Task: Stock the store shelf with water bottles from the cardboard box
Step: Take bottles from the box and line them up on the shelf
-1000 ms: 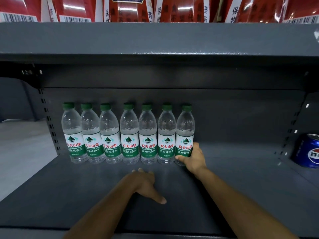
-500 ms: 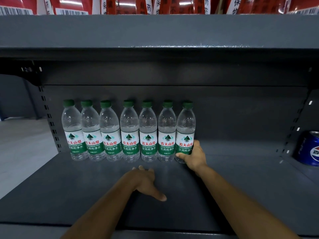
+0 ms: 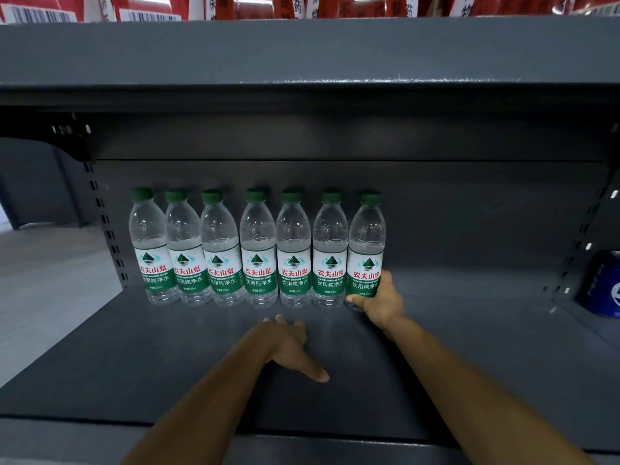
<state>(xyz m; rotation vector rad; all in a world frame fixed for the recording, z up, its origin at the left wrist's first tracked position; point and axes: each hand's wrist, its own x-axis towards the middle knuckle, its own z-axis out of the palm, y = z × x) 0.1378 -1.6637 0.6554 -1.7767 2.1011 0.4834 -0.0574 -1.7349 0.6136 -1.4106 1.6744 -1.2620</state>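
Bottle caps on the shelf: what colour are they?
Green, on all seven bottle caps, clearest in the head view.

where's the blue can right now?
In the head view the blue can stands at the far right edge, on the gray shelf by the right upright, well right of the water bottle row.

Shop — gondola shelf (image 3: 469,347), barcoded stock (image 3: 147,8)
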